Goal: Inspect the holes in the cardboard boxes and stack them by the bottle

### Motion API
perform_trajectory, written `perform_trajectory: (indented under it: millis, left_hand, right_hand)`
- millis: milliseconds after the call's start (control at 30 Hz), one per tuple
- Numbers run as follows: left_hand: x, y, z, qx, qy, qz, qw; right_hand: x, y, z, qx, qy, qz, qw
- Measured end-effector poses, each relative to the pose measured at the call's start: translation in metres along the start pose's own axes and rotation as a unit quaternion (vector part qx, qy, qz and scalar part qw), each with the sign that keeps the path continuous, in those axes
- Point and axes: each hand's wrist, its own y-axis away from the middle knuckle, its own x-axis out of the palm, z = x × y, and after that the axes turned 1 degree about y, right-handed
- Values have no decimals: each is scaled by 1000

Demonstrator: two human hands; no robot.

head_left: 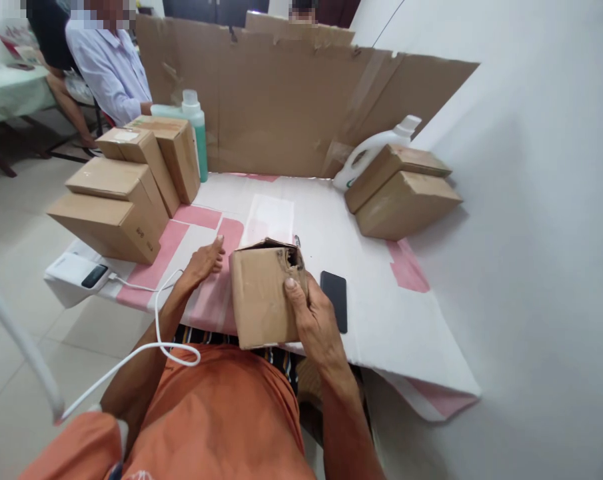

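Observation:
A small cardboard box [264,297] is gripped in my right hand [316,313], the thumb on its near face and the fingers round its right side. A dark, ragged hole [292,259] shows at the box's upper right corner, and its top flap stands slightly lifted. My left hand [206,261] hovers to the left of the box, apart from it. Its fingers are loosely bent with the thumb away from them, and nothing shows in it. Just right of my right hand lies a black phone [334,301]. Behind the box is a whitish sheet [268,217].
Several cardboard boxes [106,217] and a green bottle [201,140] stand at left; two boxes [406,203] and a white jug [376,147] at right. A cardboard panel [286,100] closes the back. A white cable [158,313] from a power bank [76,272] crosses my left arm. A person [106,67] sits beyond.

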Motion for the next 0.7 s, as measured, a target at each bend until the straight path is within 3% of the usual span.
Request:
perform_trajectory:
  millis: [100,167,300,467,700]
  left_hand:
    - [7,10,-26,54,-20,-8,998]
    - [13,28,-46,149,-54,20,987]
    - [26,71,-78,291,-253,6,923]
    - [37,97,-87,343,-369,15,863]
    - [43,102,-87,357,-394,42,846]
  right_hand:
    - [5,-2,-1,-7,6,-30,1000]
    - [10,1,0,-21,4,-45,999]
    - [20,12,2,-32,5,-74,997]
    - [29,34,-1,-41,2,-101,994]
    - [45,47,5,-49,-23,-121,991]
